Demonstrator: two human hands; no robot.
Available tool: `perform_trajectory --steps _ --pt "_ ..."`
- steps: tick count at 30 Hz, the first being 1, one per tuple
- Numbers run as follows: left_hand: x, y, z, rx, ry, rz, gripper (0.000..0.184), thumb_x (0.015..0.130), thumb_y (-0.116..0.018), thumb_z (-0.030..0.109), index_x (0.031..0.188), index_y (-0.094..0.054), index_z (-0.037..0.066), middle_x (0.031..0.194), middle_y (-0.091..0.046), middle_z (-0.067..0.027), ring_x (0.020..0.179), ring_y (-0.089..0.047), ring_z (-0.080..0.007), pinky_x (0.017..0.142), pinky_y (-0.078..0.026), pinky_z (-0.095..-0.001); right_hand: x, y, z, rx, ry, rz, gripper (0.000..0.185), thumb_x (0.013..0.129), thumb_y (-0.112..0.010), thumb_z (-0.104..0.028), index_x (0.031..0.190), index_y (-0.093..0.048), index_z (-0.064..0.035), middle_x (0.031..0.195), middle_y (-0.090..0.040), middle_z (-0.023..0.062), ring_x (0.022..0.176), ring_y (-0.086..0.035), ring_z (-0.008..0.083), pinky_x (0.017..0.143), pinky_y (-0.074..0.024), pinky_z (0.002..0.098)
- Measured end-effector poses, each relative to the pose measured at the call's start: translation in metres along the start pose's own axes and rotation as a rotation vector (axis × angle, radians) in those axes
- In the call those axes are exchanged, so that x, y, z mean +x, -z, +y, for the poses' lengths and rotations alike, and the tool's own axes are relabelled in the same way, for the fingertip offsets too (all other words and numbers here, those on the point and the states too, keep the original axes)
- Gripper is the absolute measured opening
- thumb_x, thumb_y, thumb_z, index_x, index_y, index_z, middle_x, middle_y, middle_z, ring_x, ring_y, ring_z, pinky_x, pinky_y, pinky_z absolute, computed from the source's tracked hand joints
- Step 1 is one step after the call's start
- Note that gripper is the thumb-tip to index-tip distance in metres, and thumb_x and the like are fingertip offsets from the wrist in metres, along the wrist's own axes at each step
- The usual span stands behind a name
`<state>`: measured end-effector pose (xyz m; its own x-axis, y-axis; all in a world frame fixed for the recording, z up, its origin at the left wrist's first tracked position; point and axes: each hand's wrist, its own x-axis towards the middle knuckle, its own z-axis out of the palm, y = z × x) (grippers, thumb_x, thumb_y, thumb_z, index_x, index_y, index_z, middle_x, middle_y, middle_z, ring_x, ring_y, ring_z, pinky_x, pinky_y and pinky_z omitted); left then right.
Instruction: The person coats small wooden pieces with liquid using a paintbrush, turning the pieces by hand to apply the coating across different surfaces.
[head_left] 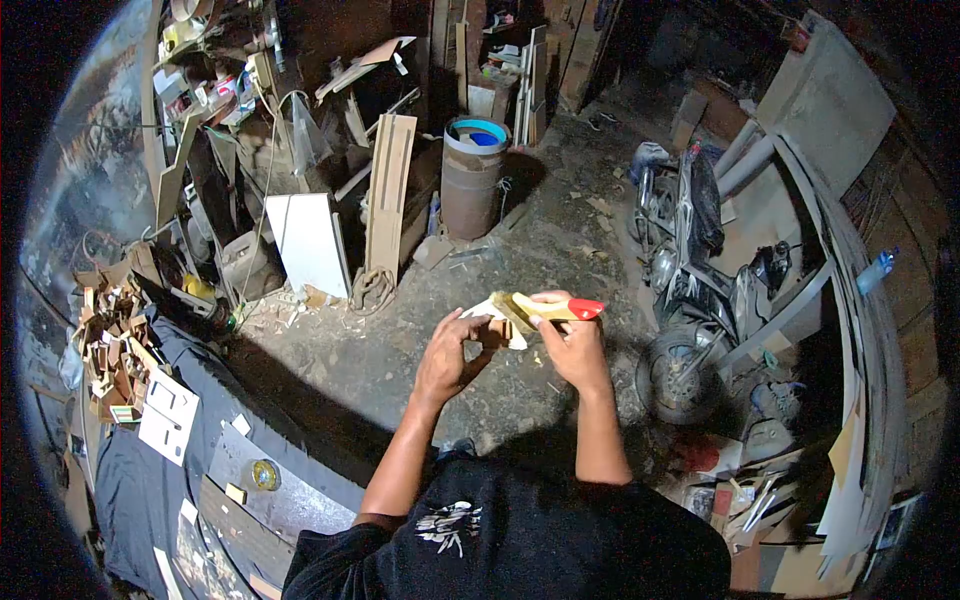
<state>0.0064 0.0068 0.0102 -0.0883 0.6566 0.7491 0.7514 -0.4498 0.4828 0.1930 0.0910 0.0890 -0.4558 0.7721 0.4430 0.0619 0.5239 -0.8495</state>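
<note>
My left hand (446, 358) is closed around a small pale wooden piece (516, 338) with a brown part near my fingers; its full shape is partly hidden. In my right hand (576, 347) is a paintbrush (556, 309) with a yellow handle and red end. Its bristles point left and meet or overlap the upper part of the piece; I cannot tell whether they touch. Both hands are held out in front of my chest, above the floor. On the bench to my left stands a small jar (264, 475) with something yellowish in it.
Dark cloth (135, 500) covers part of the left bench, where wood scraps (118, 350) are heaped. Ahead stand a barrel (472, 190), leaning boards (386, 200) and a white panel (306, 240). A motorcycle (680, 260) is at the right, near curved strips (850, 300).
</note>
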Motion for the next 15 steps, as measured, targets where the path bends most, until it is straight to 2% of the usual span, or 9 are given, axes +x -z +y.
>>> perform_trajectory --steps 2,5,6,7,8,9,11,12,15 --pt "0.000 0.003 -0.001 0.025 -0.014 -0.005 0.053 0.069 -0.084 0.006 0.112 -0.053 0.006 0.111 -0.068 -0.0094 0.097 -0.066 -0.0267 0.105 -0.042 -0.0506 -0.001 0.009 -0.004 -0.126 -0.096 -0.081 0.020 0.088 -0.061 0.006 0.108 -0.062 0.0042 0.107 -0.065 0.0088 0.098 -0.064 0.0162 0.087 -0.0511 0.0280" --pt "0.000 0.005 0.001 0.074 -0.004 -0.081 0.058 0.071 -0.083 0.009 0.121 -0.053 0.006 0.110 -0.068 -0.0072 0.091 -0.065 -0.0257 0.103 -0.042 -0.0481 0.000 0.014 -0.003 -0.154 -0.110 -0.035 0.021 0.088 -0.061 0.005 0.109 -0.062 0.0040 0.105 -0.066 0.0087 0.096 -0.065 0.0154 0.086 -0.0516 0.0277" --pt "0.000 0.004 0.002 0.042 0.013 -0.036 0.059 0.073 -0.082 0.010 0.123 -0.053 0.007 0.111 -0.067 -0.0077 0.089 -0.065 -0.0262 0.103 -0.041 -0.0459 0.001 0.015 0.010 0.019 -0.132 0.004 0.024 0.089 -0.061 0.005 0.113 -0.060 0.0033 0.106 -0.066 0.0086 0.095 -0.064 0.0143 0.083 -0.0521 0.0275" --pt "0.000 0.003 0.002 0.011 0.031 0.009 0.059 0.074 -0.081 0.010 0.125 -0.053 0.007 0.111 -0.066 -0.0082 0.088 -0.064 -0.0267 0.102 -0.041 -0.0438 0.002 0.016 0.022 0.004 -0.019 0.078 0.027 0.090 -0.061 0.004 0.116 -0.058 0.0024 0.106 -0.065 0.0079 0.093 -0.064 0.0136 0.081 -0.0521 0.0271" --pt "-0.003 0.003 -0.001 0.067 0.047 0.029 0.066 0.076 -0.079 0.009 0.134 -0.049 0.006 0.118 -0.063 -0.0132 0.098 -0.064 -0.0278 0.099 -0.043 -0.0404 0.004 0.013 0.031 0.063 0.014 0.176 0.026 0.090 -0.061 0.004 0.116 -0.059 0.0017 0.105 -0.065 0.0072 0.092 -0.064 0.0130 0.080 -0.0519 0.0262" --pt "-0.003 0.001 -0.001 0.067 0.046 0.030 0.066 0.076 -0.079 0.009 0.134 -0.049 0.006 0.118 -0.063 -0.0132 0.098 -0.064 -0.0278 0.099 -0.043 -0.0404 0.005 0.011 0.038 0.122 0.047 0.274 0.026 0.090 -0.061 0.004 0.116 -0.059 0.0009 0.105 -0.066 0.0066 0.091 -0.064 0.0124 0.079 -0.0518 0.0254" --pt "-0.002 -0.002 -0.002 -0.142 0.268 0.126 0.070 0.079 -0.076 0.006 0.140 -0.042 0.004 0.117 -0.060 -0.0158 0.108 -0.062 -0.0295 0.093 -0.049 -0.0421 0.003 0.008 0.055 0.192 -0.011 0.339 0.026 0.090 -0.061 0.004 0.116 -0.058 0.0005 0.104 -0.066 0.0063 0.090 -0.064 0.0118 0.077 -0.0523 0.0249" --pt "-0.004 -0.006 -0.008 -0.275 0.320 0.152 0.073 0.082 -0.073 0.003 0.145 -0.037 0.004 0.123 -0.058 -0.0167 0.111 -0.061 -0.0271 0.089 -0.052 -0.0390 0.002 0.007 0.054 0.262 -0.073 0.405 0.027 0.090 -0.061 0.004 0.116 -0.058 0.0002 0.103 -0.066 0.0060 0.089 -0.064 0.0111 0.074 -0.0528 0.0243" --pt "-0.011 -0.024 -0.018 -0.770 0.645 0.354 0.062 0.091 -0.064 0.004 0.146 -0.036 0.007 0.125 -0.057 -0.0126 0.112 -0.059 -0.0209 0.089 -0.052 -0.0342 -0.002 0.003 0.048 0.327 -0.225 0.466 0.028 0.090 -0.061 0.003 0.118 -0.057 -0.0003 0.103 -0.067 0.0062 0.086 -0.065 0.0104 0.068 -0.0548 0.0244"
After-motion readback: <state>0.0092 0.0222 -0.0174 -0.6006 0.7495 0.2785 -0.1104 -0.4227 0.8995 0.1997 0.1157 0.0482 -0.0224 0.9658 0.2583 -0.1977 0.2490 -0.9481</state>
